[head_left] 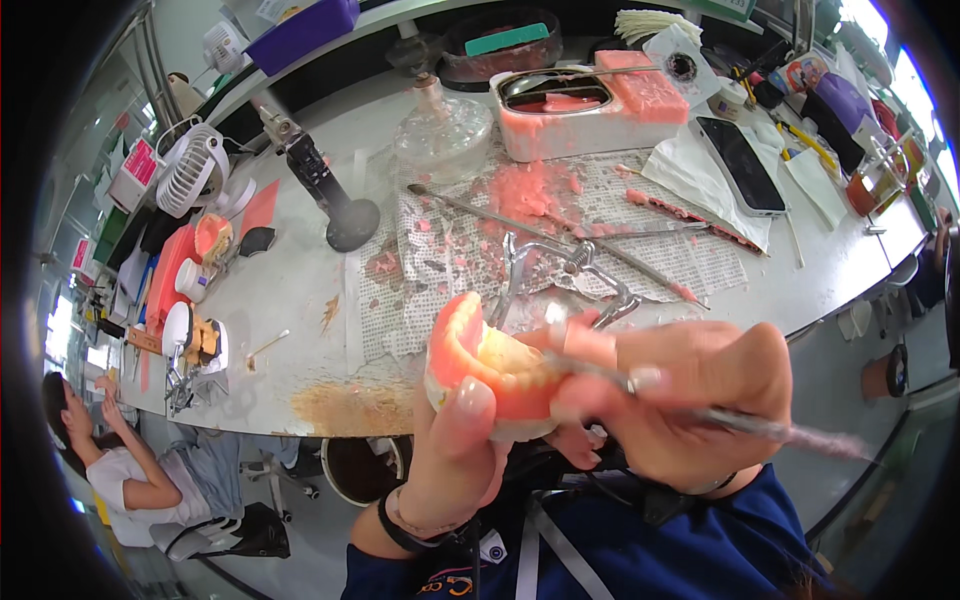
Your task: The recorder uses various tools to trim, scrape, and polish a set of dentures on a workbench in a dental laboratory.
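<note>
My left hand holds a dental model with a pink wax denture base and a row of cream teeth, its thumb pressed on the pink front. A slim metal wax carver is gripped in my right hand. Its working end meets the right side of the denture, where motion blur hides the exact contact. Pink residue coats the carver's other end. Just beyond the model, a silvery hinged metal frame rests on printed paper strewn with pink wax scraps.
Long metal tools lie across the paper. Behind stand a glass burner and a white box with pink wax. A phone lies at right. A black-based stand, small fan and other models are left. Another person sits at far left.
</note>
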A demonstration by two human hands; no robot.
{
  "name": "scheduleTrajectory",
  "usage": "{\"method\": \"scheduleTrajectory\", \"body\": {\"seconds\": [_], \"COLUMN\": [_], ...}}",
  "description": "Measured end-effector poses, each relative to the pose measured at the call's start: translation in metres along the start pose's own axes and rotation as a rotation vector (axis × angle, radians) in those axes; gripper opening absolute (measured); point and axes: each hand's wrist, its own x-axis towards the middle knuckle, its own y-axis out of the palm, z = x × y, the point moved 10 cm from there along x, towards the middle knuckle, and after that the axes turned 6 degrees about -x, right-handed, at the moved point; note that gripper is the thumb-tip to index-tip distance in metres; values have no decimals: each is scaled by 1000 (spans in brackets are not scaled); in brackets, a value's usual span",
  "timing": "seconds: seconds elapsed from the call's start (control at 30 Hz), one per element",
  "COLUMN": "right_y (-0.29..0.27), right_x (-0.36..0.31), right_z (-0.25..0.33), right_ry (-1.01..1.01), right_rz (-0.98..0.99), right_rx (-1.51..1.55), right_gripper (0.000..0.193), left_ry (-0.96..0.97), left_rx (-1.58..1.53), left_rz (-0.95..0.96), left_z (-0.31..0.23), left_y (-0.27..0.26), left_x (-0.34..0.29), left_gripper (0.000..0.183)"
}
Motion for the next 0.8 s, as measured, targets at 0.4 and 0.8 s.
{"method": "scheduleTrajectory", "body": {"seconds": [0.4, 0.8], "right_y": [16, 16], "right_x": [4, 5], "right_z": [6, 9], "right_ry": [-83, -95], "right_rz": [323, 334], "right_rx": [-99, -56], "right_gripper": [40, 40], "left_ry": [-34, -28], "left_rx": [-78, -90], "left_rz": [76, 54], "left_z": [1, 0], "left_y": [4, 3], "left_x": [-1, -1], "left_gripper": [98, 99]}}
